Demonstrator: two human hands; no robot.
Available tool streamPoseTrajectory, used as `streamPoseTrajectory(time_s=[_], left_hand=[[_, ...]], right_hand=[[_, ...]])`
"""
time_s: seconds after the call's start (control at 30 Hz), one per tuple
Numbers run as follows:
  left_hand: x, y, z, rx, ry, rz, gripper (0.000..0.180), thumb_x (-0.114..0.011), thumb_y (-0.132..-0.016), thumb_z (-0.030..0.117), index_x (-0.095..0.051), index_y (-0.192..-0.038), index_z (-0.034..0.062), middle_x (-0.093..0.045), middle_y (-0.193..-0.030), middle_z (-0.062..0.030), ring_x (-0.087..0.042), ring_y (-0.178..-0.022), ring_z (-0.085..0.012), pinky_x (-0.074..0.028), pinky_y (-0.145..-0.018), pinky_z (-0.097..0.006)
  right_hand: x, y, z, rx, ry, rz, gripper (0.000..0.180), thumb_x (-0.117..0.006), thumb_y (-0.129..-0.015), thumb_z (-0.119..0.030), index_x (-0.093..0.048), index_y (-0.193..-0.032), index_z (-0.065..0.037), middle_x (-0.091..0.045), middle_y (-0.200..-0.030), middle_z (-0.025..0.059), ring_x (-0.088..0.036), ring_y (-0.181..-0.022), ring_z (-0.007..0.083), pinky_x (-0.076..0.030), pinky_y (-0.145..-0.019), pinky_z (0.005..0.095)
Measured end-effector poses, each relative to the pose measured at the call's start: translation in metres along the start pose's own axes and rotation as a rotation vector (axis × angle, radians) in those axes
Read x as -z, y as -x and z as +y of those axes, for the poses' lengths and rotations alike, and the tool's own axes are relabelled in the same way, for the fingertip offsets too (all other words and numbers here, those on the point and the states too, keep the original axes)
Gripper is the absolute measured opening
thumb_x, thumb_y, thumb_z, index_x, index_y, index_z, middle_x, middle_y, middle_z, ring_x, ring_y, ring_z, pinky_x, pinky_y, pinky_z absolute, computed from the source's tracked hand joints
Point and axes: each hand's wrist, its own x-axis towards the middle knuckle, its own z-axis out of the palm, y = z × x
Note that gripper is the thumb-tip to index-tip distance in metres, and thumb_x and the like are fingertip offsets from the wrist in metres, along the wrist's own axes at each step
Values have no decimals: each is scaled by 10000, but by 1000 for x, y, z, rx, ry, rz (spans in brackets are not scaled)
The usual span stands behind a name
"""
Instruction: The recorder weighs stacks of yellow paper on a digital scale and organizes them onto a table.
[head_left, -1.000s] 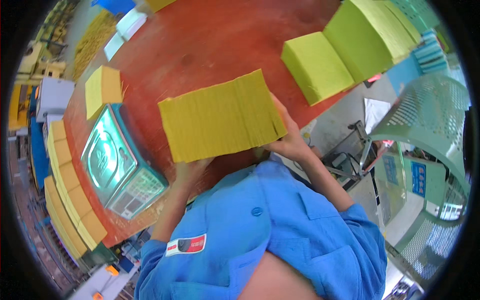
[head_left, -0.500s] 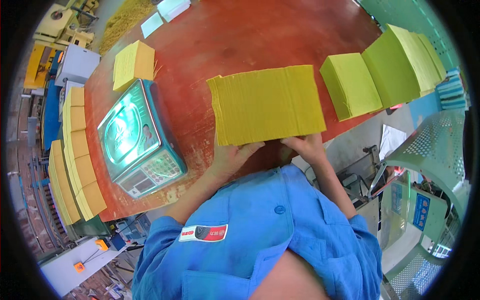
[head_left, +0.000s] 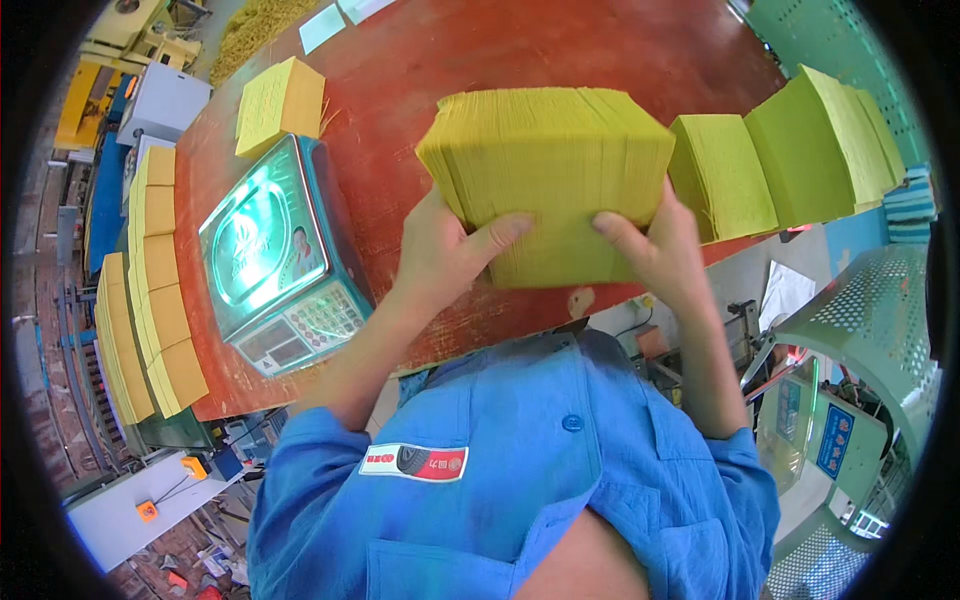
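Red-brown and worn, the bench [head_left: 560, 40] fills the upper middle of the frame, with a cluttered workshop floor curving round its edges. Centre frame, a thick stack of yellow paper [head_left: 550, 170] is lifted off the bench, tipped so its top face shows. The left hand [head_left: 440, 250] grips its lower left side, thumb laid across the front and the other fingers hidden behind the stack. The right hand [head_left: 655, 250] holds the lower right side the same way, thumb pressed on the front. Both hands are clamped on the stack from opposite sides.

Left of the hands sits a weighing scale [head_left: 275, 250] with a shiny green-lit platform and a keypad at its near edge. Beyond it, in the upper left, lies a small block of yellow sheets [head_left: 280, 100]. A long row of yellow bundles [head_left: 150, 290] runs down the left rim of the bench. To the right of the held stack stand more yellow-green stacks [head_left: 790, 160], just beside it and partly hidden by its edge. A pale green perforated machine [head_left: 860, 330] occupies the lower right. The person's blue work shirt [head_left: 520, 470] covers the bottom of the frame.

Compared with half a second earlier, the stack has come up nearer the camera, and the thumbs now wrap its front.
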Motion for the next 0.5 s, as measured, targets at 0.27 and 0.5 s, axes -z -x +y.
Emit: streamPoseTrajectory(time_s=[0.27,0.5], left_hand=[[20,-5,-27,328,5,-222,631,-594,-952,481,-506,-1350,0,-657,-1198,-136,-631,-1089,-216,-479,-948,-347],[45,1,-51,568,269,-70,683,-319,-1037,541,-519,-1351,-31,-586,-1316,-118,-520,-1228,-193,-395,-1046,-337]], right_hand=[[9,0,11,-176,185,-141,767,-711,-850,-375,-398,-1407,49,-645,-1164,266,-646,-1095,337,-494,-932,381],[18,1,29,-173,125,-73,812,-699,-862,-405,-375,-1417,91,-606,-1244,273,-596,-1187,309,-464,-980,374]])
